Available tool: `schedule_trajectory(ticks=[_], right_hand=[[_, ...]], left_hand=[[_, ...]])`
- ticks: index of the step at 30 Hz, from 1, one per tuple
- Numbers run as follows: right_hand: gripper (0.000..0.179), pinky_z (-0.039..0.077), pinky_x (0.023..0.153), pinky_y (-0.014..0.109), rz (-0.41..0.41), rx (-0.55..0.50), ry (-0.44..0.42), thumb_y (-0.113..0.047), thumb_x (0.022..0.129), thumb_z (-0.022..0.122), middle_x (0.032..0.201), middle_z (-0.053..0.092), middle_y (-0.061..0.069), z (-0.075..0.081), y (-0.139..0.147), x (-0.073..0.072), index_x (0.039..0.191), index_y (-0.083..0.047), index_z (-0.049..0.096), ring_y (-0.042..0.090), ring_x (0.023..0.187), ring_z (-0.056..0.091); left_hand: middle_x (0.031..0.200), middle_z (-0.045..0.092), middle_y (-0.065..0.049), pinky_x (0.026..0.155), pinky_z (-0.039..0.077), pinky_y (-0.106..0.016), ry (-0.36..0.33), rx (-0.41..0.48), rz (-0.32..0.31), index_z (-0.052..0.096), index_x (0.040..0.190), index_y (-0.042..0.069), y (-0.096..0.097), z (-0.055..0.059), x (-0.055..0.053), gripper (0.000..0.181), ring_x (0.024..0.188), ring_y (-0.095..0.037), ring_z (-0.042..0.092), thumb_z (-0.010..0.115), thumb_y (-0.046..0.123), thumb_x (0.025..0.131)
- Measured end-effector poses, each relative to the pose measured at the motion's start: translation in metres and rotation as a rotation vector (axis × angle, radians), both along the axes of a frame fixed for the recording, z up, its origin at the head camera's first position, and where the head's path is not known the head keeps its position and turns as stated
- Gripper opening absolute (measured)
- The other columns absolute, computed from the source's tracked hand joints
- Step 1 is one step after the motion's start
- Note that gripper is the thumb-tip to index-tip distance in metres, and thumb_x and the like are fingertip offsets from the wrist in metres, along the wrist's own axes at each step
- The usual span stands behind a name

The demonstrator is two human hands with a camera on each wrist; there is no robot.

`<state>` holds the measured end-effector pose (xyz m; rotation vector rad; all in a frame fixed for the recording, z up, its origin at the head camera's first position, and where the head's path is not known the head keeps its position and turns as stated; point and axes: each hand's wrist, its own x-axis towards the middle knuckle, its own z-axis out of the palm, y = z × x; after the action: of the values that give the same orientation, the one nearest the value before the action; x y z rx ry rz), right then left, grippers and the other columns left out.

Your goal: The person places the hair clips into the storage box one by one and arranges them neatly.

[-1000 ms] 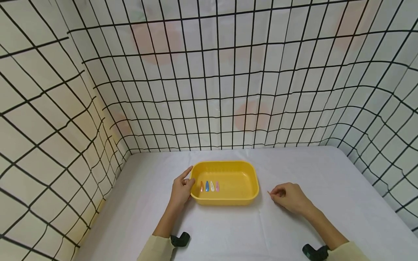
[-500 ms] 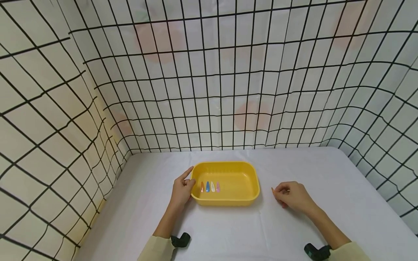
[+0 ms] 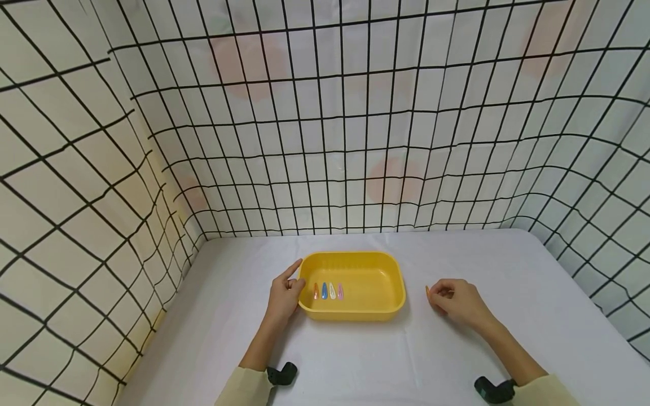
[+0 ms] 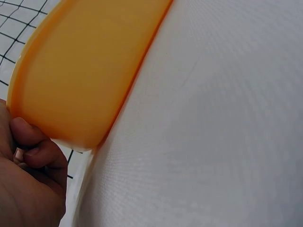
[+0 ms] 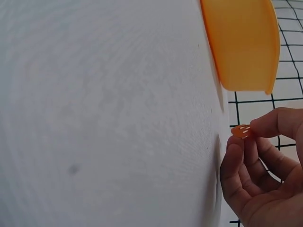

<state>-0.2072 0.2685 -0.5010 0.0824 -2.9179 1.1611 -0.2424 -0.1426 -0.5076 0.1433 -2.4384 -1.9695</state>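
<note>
A yellow plastic tray (image 3: 355, 316) sits on the white-covered table. In its left half several snap hair clips lie in a row: an orange clip (image 3: 316, 291), a blue clip (image 3: 324, 291), a white clip (image 3: 332, 291) and a pink clip (image 3: 341, 291). My left hand (image 3: 283, 296) grips the tray's left end, its index finger stretched along the rim. Right of the tray, my right hand (image 3: 459, 301) pinches another orange hair clip (image 5: 240, 131) between thumb and fingers, just above the table. Fingertips cover part of that clip.
A white cloth (image 3: 365, 366) covers the table. Behind and at both sides rise pale walls with a black grid net (image 3: 345, 135). Dark devices are strapped at the left wrist (image 3: 281, 373) and right wrist (image 3: 495, 390).
My right hand has drawn slightly right, away from the tray, and the orange hair clip in its fingers has turned more upright. The left hand keeps its grip on the tray.
</note>
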Motion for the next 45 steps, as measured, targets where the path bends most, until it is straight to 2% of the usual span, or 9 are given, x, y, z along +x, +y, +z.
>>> schedule_trajectory(ticks=[4,10,15,25,32,37,45], right_hand=[[0.007,0.048,0.062,0.023,0.002,-0.009,0.001,-0.016,0.090,0.069,0.074,0.069,-0.002,0.001,0.000,-0.001,0.090,-0.012,0.074,0.012,0.068,0.061],[0.013,0.050,0.060,0.023,0.037,-0.053,-0.020,-0.019,0.095,0.066,0.070,0.069,0.000,0.006,0.001,-0.003,0.094,-0.008,0.073,0.014,0.064,0.064],[0.019,0.054,0.062,0.024,0.041,-0.080,-0.035,-0.024,0.098,0.066,0.074,0.071,0.000,0.013,-0.002,-0.006,0.098,-0.006,0.073,0.014,0.067,0.067],[0.028,0.062,0.067,0.029,0.048,-0.267,-0.099,-0.019,0.100,0.065,0.089,0.075,0.015,0.027,-0.007,-0.013,0.110,0.007,0.069,0.019,0.072,0.071],[0.036,0.062,0.070,0.031,0.059,-0.362,-0.142,-0.023,0.101,0.066,0.096,0.074,0.023,0.037,-0.012,-0.022,0.117,0.009,0.066,0.018,0.074,0.069],[0.040,0.062,0.073,0.030,0.065,-0.396,-0.161,-0.026,0.101,0.066,0.101,0.074,0.021,0.046,-0.020,-0.027,0.121,0.008,0.066,0.016,0.075,0.069],[0.038,0.061,0.070,0.026,0.077,-0.477,-0.166,-0.020,0.100,0.067,0.095,0.075,0.011,0.052,-0.035,-0.030,0.122,0.011,0.065,0.013,0.072,0.067]], left_hand=[[0.060,0.045,0.001,0.043,0.037,-0.019,0.003,-0.001,-0.002,0.053,0.152,0.029,0.000,-0.001,0.000,0.056,0.044,-0.014,0.038,0.060,0.015,0.098],[0.060,0.046,0.001,0.043,0.038,-0.019,-0.007,0.000,0.001,0.053,0.152,0.029,0.000,-0.001,-0.001,0.056,0.044,-0.014,0.038,0.061,0.015,0.098],[0.060,0.045,0.001,0.042,0.037,-0.019,-0.013,0.003,0.003,0.053,0.152,0.029,-0.001,-0.001,-0.002,0.056,0.044,-0.014,0.037,0.061,0.014,0.098],[0.059,0.045,0.001,0.042,0.036,-0.019,-0.011,0.008,-0.006,0.053,0.152,0.029,-0.001,-0.002,-0.002,0.056,0.043,-0.013,0.037,0.061,0.014,0.098],[0.060,0.046,0.001,0.043,0.037,-0.019,-0.008,-0.001,0.000,0.053,0.151,0.030,-0.002,-0.003,-0.002,0.055,0.043,-0.013,0.038,0.061,0.016,0.098],[0.060,0.046,0.001,0.043,0.038,-0.020,-0.007,-0.001,0.002,0.054,0.151,0.030,-0.003,-0.002,-0.002,0.055,0.044,-0.013,0.038,0.062,0.016,0.098],[0.060,0.046,0.001,0.044,0.038,-0.019,0.000,-0.004,-0.003,0.054,0.151,0.029,-0.002,-0.003,-0.002,0.055,0.045,-0.013,0.039,0.062,0.016,0.098]])
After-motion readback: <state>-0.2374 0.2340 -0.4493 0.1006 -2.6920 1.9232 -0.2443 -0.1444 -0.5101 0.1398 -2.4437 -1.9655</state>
